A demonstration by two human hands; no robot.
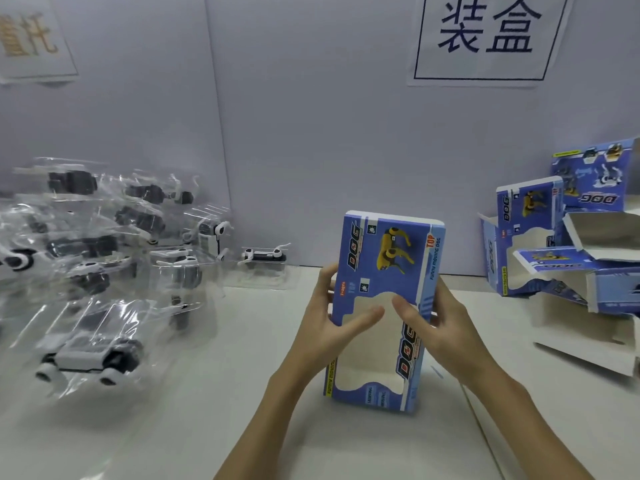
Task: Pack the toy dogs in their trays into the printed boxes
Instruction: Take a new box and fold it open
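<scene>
A blue printed box with a yellow dog picture and a cut-out window stands upright at the table's centre. My left hand grips its left edge, thumb lying across the window. My right hand grips the right edge, thumb also reaching over the window. The window shows only pale card inside. Several black-and-white toy dogs in clear plastic trays lie piled at the left, one big one nearest me. A single trayed dog sits by the back wall.
Several more printed boxes, some with flaps open, are heaped at the right. A white partition wall with a framed sign closes off the back. The pale table runs under everything.
</scene>
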